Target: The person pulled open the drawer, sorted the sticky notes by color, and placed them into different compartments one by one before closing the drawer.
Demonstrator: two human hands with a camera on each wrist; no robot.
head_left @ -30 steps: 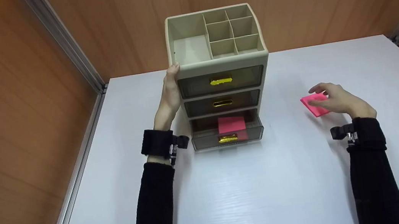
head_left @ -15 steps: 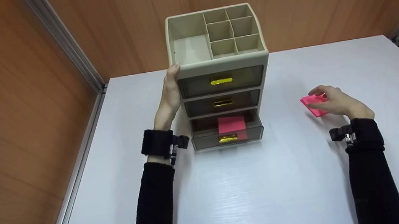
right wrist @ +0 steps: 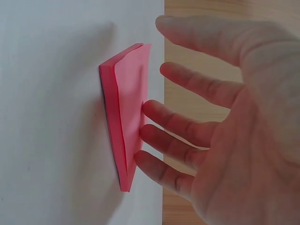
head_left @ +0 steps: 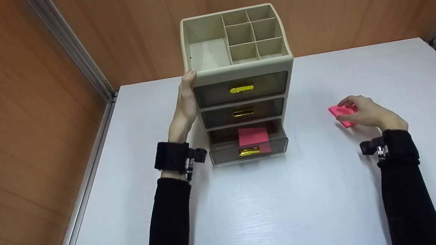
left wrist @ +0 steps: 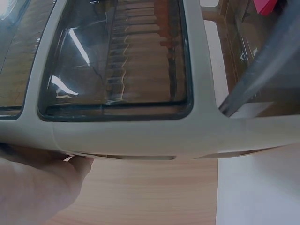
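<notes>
Pink sticky-note pad (head_left: 342,116) flat on white table (head_left: 296,205), at about 3 o'clock from drawer unit (head_left: 240,81) and well apart from it. Touched on top by spread, nearly straight fingers (right wrist: 178,124) of right hand (head_left: 362,114); not gripped. Left hand (head_left: 185,103) laid flat against left wall of beige unit, at 9 o'clock, fingers straight. Lowest drawer (head_left: 248,141) pulled out, with one pink sheet (head_left: 252,136) inside; two upper drawers closed. Top tray compartments (head_left: 252,33) seen open upward. Wooden panels (head_left: 12,124) around table.
</notes>
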